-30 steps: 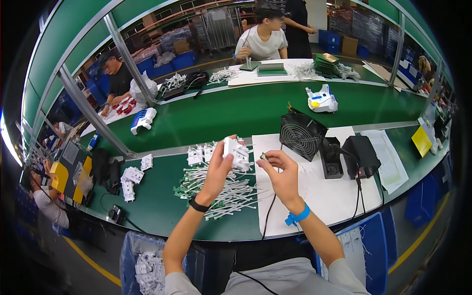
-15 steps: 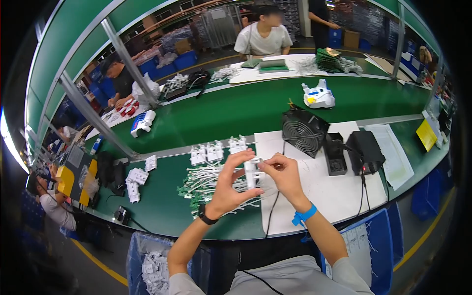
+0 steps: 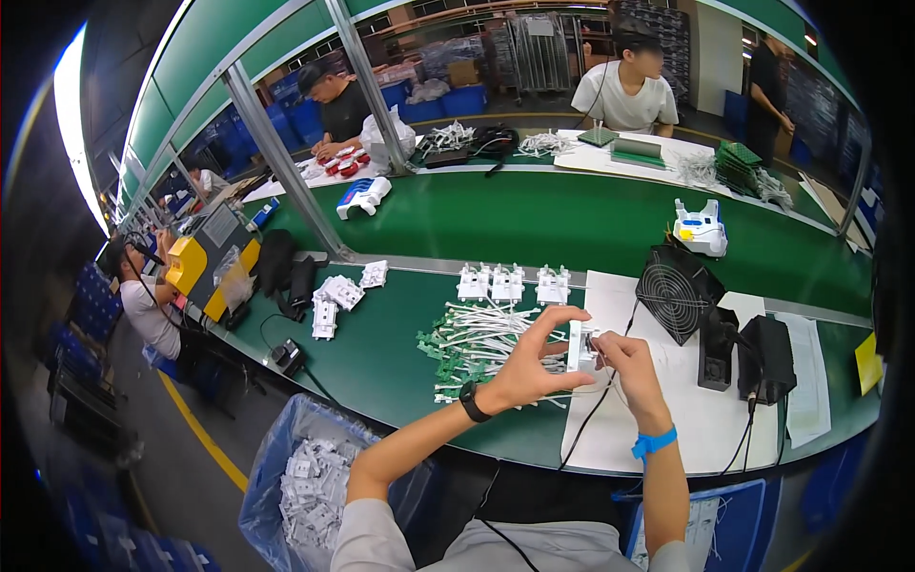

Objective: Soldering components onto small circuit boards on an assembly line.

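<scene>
My left hand (image 3: 534,364) holds a small white plastic housing (image 3: 577,349) upright between thumb and fingers, above the edge of a white sheet. At the housing's right side my right hand (image 3: 627,370) is closed in a pinch; whatever is between its fingertips is too small to make out. Just left of the hands lies a pile of white cables with green ends (image 3: 481,336). Behind that pile stand several similar white housings (image 3: 507,283) in a row. A looser group of white plastic parts (image 3: 340,294) rests farther left on the green bench.
A black fan (image 3: 675,294), a black holder (image 3: 717,355) and a black power unit (image 3: 768,357) stand right of my hands. Blue bins (image 3: 255,510) flank me below the bench. Beyond runs a green conveyor (image 3: 534,214) carrying white-and-blue shells (image 3: 701,229). People sit across and to the left.
The view has swung left, so the bench appears farther right. My right fingertips sit slightly lower along the housing's side; my left hand keeps its hold.
</scene>
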`<state>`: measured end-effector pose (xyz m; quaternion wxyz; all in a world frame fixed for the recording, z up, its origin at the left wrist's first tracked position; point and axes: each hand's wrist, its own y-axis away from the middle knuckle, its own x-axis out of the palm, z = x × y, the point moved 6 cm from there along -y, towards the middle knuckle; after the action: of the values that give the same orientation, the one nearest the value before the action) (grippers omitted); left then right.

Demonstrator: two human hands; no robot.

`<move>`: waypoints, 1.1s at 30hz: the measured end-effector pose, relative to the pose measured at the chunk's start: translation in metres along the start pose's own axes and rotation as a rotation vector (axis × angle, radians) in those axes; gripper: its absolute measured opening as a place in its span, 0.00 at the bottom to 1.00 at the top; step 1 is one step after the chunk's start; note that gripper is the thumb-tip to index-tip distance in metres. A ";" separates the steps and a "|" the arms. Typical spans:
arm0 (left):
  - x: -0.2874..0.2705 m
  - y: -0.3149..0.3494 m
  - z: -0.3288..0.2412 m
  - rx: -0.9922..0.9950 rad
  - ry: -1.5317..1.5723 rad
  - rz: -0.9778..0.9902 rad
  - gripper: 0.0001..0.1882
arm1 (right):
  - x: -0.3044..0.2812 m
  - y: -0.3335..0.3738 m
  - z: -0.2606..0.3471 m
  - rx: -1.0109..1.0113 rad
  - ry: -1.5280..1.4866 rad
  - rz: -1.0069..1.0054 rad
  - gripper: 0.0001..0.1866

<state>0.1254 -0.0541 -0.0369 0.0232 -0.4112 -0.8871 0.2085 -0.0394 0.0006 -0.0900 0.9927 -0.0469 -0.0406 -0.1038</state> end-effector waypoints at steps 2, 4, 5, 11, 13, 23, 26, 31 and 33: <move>0.001 0.001 0.005 -0.014 0.070 0.001 0.40 | 0.000 0.003 0.006 0.015 0.005 0.035 0.11; 0.007 0.002 0.008 -0.023 0.154 0.024 0.40 | -0.005 0.005 0.005 0.041 -0.006 0.095 0.09; 0.010 0.001 0.009 -0.046 0.223 0.047 0.41 | -0.012 0.007 0.003 0.042 -0.007 0.095 0.09; 0.031 0.005 0.001 -0.098 0.459 0.164 0.41 | -0.022 0.025 -0.007 0.153 -0.120 0.201 0.13; 0.032 0.004 -0.002 -0.109 0.398 0.179 0.41 | -0.029 0.030 -0.006 0.119 -0.029 0.217 0.13; 0.049 -0.011 0.029 -0.342 -0.023 0.423 0.31 | -0.048 0.057 0.007 -0.008 0.403 0.104 0.10; 0.061 -0.021 0.030 -0.247 -0.213 0.484 0.26 | -0.044 0.057 0.008 -0.017 0.490 0.098 0.10; 0.068 -0.046 0.043 -0.154 -0.243 0.375 0.24 | -0.060 0.048 -0.001 0.013 0.354 -0.075 0.09; 0.070 -0.054 0.045 -0.171 -0.256 0.395 0.25 | -0.066 0.047 0.002 -0.002 0.267 -0.174 0.07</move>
<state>0.0307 -0.0490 -0.0658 -0.1653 -0.5472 -0.7997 0.1834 -0.0936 0.0600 -0.0979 0.9764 -0.0298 0.0882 -0.1949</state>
